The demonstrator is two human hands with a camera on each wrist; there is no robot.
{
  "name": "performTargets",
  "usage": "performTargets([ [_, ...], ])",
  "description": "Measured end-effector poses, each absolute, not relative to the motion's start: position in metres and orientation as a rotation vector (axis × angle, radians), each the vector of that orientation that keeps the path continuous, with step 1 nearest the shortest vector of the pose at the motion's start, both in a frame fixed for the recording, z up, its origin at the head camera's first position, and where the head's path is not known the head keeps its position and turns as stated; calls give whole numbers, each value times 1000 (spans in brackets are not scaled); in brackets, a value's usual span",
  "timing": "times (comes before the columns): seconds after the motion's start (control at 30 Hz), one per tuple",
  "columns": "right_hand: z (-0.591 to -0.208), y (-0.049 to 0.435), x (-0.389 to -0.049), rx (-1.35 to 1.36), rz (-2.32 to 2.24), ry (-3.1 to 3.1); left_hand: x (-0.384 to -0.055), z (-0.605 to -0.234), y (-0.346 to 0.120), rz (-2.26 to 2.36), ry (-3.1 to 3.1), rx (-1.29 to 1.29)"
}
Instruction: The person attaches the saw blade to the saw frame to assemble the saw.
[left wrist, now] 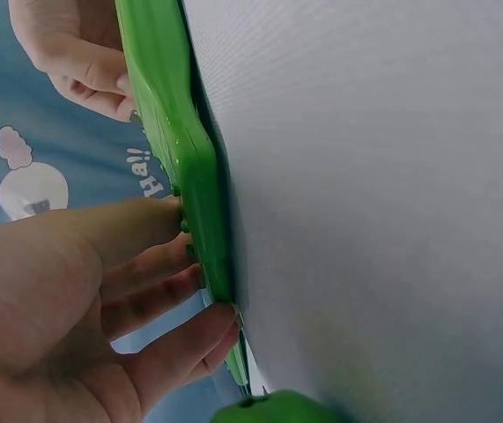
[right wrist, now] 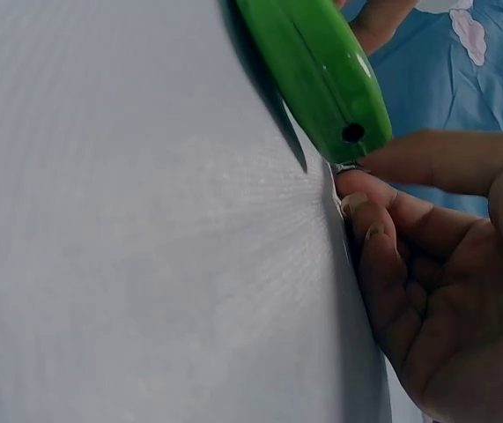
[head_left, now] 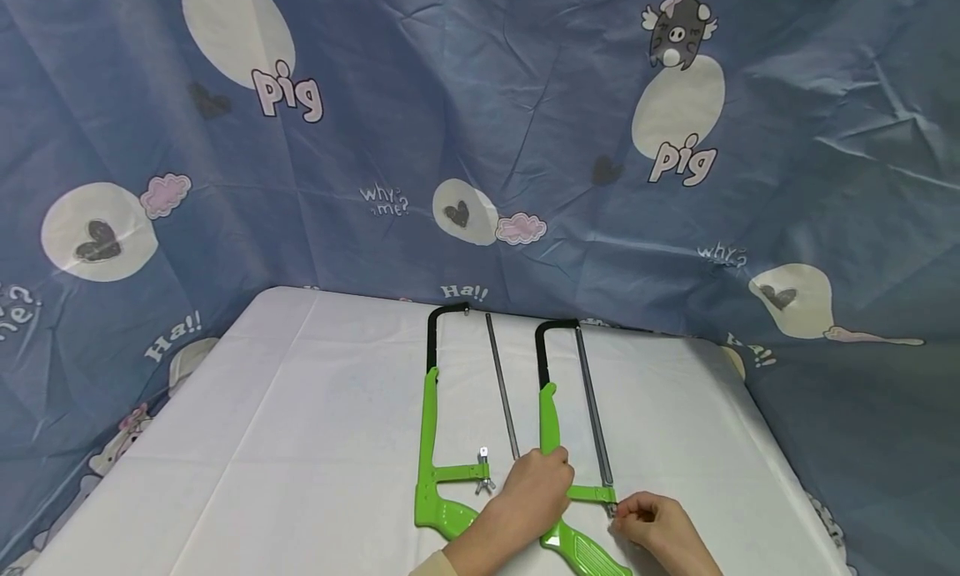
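Note:
Two green hacksaws with black front frames lie side by side on a white cloth. My left hand (head_left: 536, 488) grips the right hacksaw (head_left: 550, 418) by its green frame, just above the handle. In the left wrist view, the thumb and fingers of the left hand (left wrist: 48, 300) curve round the green frame (left wrist: 200, 189). A grey blade (head_left: 594, 405) spans that saw's front. At the blade's near end, my right hand (head_left: 658, 522) pinches the small metal wing nut (head_left: 612, 510). The right wrist view has the pinching fingertips beyond the green handle (right wrist: 326, 75), which partly hides the fitting.
The left hacksaw (head_left: 427, 434) has no blade across it, and its wing nut (head_left: 484, 483) sits on the lower arm. A loose blade (head_left: 501, 376) lies between the saws. Blue printed fabric (head_left: 480, 126) rises behind the white-covered table (head_left: 300, 443).

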State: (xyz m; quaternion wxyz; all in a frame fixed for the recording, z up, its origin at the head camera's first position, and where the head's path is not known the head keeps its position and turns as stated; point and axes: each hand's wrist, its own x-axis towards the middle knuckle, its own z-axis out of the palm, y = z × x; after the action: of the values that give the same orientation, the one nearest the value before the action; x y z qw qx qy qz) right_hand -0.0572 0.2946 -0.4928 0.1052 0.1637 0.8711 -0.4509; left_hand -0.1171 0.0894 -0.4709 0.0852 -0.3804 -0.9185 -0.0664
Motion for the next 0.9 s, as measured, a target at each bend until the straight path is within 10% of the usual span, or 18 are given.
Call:
performTargets([
  [0.9,-496,291,-58,589,-1312,2576,-118,-474,89,-174,-2706,-1128],
])
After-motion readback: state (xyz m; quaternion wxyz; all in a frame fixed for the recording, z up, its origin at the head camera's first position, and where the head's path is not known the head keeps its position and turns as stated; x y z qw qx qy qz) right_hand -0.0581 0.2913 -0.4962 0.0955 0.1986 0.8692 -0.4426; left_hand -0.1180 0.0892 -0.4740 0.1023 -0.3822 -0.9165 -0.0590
